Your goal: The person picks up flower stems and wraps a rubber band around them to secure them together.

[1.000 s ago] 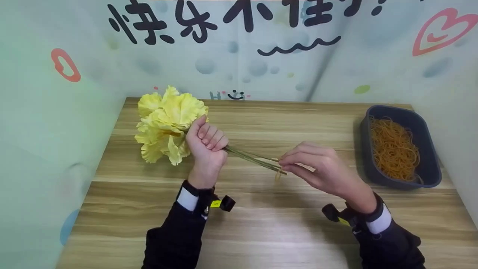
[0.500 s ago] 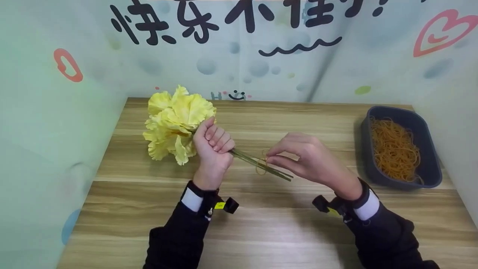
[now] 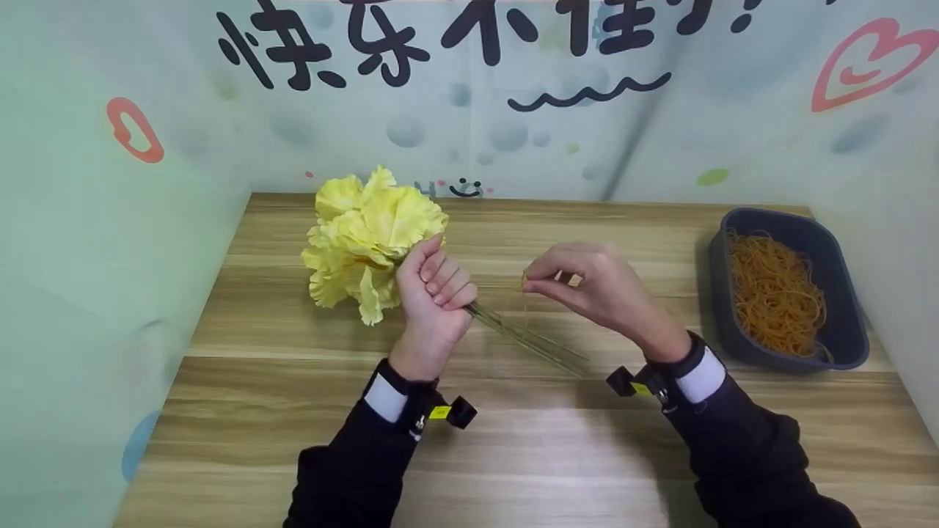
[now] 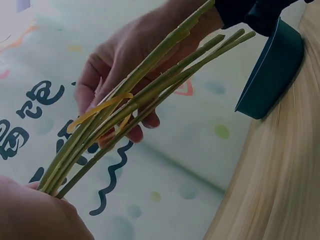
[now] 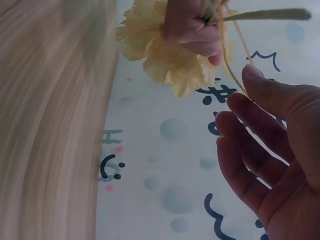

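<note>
My left hand (image 3: 438,301) grips a bunch of yellow artificial flowers (image 3: 374,238) by the stems, just below the blooms. The green stems (image 4: 150,90) stick out of the fist toward the lower right in the head view. Between thumb and forefinger, my right hand (image 3: 594,286) pinches a rubber band (image 5: 227,65) and draws it away from the stems. The band loops round the stems, as the left wrist view shows. In the right wrist view the other fingers of that hand are loosely bent.
A dark blue bin (image 3: 843,293) holding a heap of rubber bands (image 3: 777,293) stands at the right of the wooden table (image 3: 513,455). Printed white walls (image 3: 469,125) border the table at the back and sides.
The flowers and left hand have shifted right. My right hand has moved left and up, bringing the rubber band from the stem ends closer to the left fist and stretching it.
</note>
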Tool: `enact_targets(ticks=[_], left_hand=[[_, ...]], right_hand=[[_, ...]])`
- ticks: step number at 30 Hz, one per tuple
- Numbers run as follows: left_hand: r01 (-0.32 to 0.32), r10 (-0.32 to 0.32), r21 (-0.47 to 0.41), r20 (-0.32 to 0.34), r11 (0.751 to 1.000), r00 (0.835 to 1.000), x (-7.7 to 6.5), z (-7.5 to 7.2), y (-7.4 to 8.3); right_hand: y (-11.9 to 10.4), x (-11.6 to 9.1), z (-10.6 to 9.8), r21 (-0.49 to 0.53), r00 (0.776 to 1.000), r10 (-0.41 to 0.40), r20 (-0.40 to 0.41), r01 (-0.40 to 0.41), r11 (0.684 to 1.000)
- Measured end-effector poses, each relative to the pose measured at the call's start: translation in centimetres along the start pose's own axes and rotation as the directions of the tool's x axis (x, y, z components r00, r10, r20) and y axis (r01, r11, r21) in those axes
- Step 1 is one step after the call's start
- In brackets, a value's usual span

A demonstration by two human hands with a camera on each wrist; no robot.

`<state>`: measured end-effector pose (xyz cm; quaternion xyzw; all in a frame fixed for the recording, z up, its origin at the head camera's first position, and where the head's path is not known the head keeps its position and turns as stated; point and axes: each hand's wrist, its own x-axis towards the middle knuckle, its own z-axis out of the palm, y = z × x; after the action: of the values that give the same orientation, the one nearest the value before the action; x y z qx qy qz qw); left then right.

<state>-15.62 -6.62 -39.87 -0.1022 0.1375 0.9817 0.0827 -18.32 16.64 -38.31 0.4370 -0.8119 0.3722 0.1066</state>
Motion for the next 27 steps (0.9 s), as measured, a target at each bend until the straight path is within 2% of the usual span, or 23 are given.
enact_targets(ticks=[5,9,12,18,21,24,27], left_hand=[[0.037,-0.037,-0.01,0.023,0.999,0.999,-0.7,0.5,-0.2],[0.065,-0.063,-0.034,0.078,0.997,0.995,-1.5,1.1,-0.1],[0.075,-0.064,-0.087,0.122,0.993,0.991,-1.8,1.2,0.1],[0.008,0.026,-0.206,0.163,0.979,0.986,-1.8,0.9,0.2],[-0.018,0.067,-0.253,0.184,0.967,0.981,-1.7,0.6,0.3],[-0.02,0.085,-0.29,0.216,0.957,0.973,-1.6,0.4,0.5],[-0.032,0.108,-0.317,0.225,0.948,0.968,-1.6,0.4,0.7]], right_hand=[[1.2,-0.6,0.9,0.014,0.998,-0.01,0.06,0.009,1.0],[1.3,-1.0,1.7,0.05,0.993,-0.055,0.108,0.05,0.998],[1.1,-1.4,2.4,0.066,0.988,-0.091,0.125,0.083,0.994],[0.0,-2.3,4.4,0.114,0.982,-0.121,0.144,0.105,0.988],[-0.7,-2.6,5.5,0.155,0.976,-0.169,0.14,0.147,0.977],[-1.3,-2.9,6.1,0.145,0.964,-0.215,0.158,0.193,0.971],[-2.0,-3.2,6.3,0.149,0.956,-0.164,0.242,0.13,0.98]])
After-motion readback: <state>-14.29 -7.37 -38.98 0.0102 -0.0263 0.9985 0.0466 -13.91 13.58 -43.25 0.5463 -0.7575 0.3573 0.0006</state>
